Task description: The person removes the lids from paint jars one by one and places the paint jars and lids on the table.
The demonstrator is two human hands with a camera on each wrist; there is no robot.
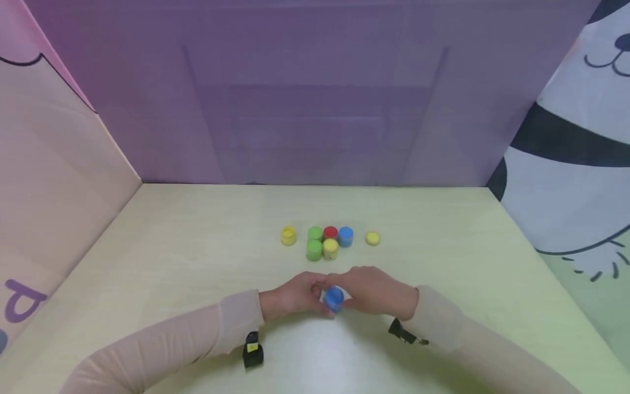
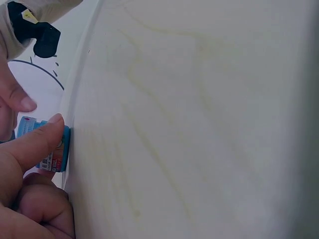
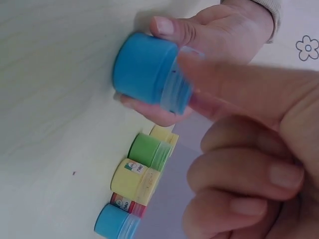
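A small blue jar (image 1: pixel 334 300) stands upright on the table between the two hands. My left hand (image 1: pixel 297 295) holds it from the left; in the left wrist view its thumb (image 2: pixel 47 137) lies across the jar's side, over a printed label. My right hand (image 1: pixel 376 290) has its thumb and forefinger around the jar's translucent upper part, blurred in the right wrist view, with the other fingers (image 3: pixel 249 184) curled in. Beyond the hands, in the head view, are green jars (image 1: pixel 314 250), a yellow jar (image 1: pixel 330 249), a red jar (image 1: pixel 330 233) and another blue jar (image 1: pixel 346 237).
To the left of the group stands a separate yellow jar (image 1: pixel 288 236). A small yellow round piece (image 1: pixel 372 238) lies to its right. The pale table (image 1: pixel 197 235) meets a purple panel (image 1: pixel 315 109) at the back, with printed panels on either side.
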